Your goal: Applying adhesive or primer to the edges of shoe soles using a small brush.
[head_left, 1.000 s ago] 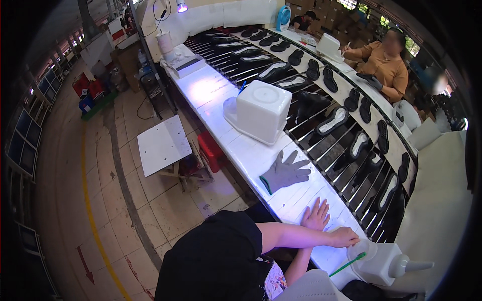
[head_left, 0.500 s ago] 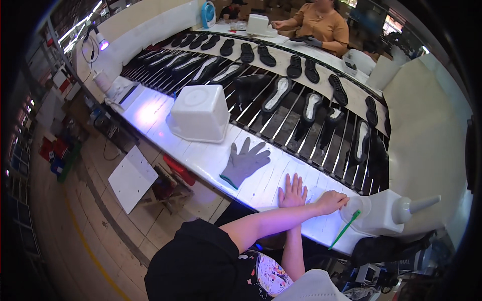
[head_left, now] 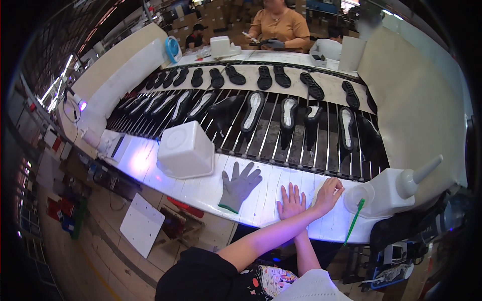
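My forearms cross, the left lying over the right. My right hand rests flat on the white ledge with its fingers spread, touching only that surface. To the right of it, my left hand is bent at the wrist with fingers curled in, and nothing shows in them. Close by its fingertips stands a clear round cup, with a green-handled brush leaning across its rim. A white plastic bottle with a spout lies behind the cup. On the left, a grey glove with a green cuff lies empty.
A white upturned tub sits on the ledge's left. Beyond runs a roller conveyor carrying black shoe pieces with whitish undersides; black soles line a belt behind. A lamp shines at left. Across stands a person in an orange shirt.
The view has tilted up, so the scene sits differently. My left hand's fingers have lifted and loosened from a pinch beside the cup. My right hand stays flat. The person opposite has brought both hands together.
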`<state>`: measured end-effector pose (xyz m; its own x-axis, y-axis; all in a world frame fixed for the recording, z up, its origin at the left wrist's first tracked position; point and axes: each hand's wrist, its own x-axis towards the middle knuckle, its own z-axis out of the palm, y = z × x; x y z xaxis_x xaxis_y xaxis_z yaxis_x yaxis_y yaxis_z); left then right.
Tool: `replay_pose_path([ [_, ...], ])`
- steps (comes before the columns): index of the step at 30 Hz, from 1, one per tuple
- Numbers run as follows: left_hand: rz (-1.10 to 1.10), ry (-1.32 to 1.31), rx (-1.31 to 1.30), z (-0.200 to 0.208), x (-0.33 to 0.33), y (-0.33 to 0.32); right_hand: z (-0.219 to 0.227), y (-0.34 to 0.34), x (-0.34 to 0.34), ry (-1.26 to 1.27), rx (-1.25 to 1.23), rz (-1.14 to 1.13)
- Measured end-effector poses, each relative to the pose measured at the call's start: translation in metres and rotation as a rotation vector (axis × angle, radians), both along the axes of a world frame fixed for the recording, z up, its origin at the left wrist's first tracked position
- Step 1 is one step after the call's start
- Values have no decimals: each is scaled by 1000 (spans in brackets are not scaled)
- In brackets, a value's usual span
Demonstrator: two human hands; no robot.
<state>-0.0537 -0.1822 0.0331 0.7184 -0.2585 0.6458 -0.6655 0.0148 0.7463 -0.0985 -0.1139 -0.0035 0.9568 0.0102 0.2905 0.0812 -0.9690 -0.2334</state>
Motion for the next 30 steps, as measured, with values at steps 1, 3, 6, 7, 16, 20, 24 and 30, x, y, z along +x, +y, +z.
replay_pose_path([
  [1,-52,139,-17,-1,-1,3,0,1,0,5,-2,3],
  [3,-121,276,-38,3,-3,4,-1,0,-1,-5,-16,-14],
  [6,-136,406,-27,7,-6,6,-3,0,1,-6,-29,-13],
  [7,-166,413,-33,9,-5,6,-4,0,1,-1,-24,-5],
  [16,-282,420,-38,11,-14,8,-5,-3,-2,3,-68,-21],
  [20,-190,386,-27,5,-9,10,2,1,1,-22,-93,-9],
  [24,-170,359,80,6,-7,9,5,1,5,-30,-83,-7],
  [30,-228,404,28,10,-12,3,4,-3,0,-14,-79,-14],
])
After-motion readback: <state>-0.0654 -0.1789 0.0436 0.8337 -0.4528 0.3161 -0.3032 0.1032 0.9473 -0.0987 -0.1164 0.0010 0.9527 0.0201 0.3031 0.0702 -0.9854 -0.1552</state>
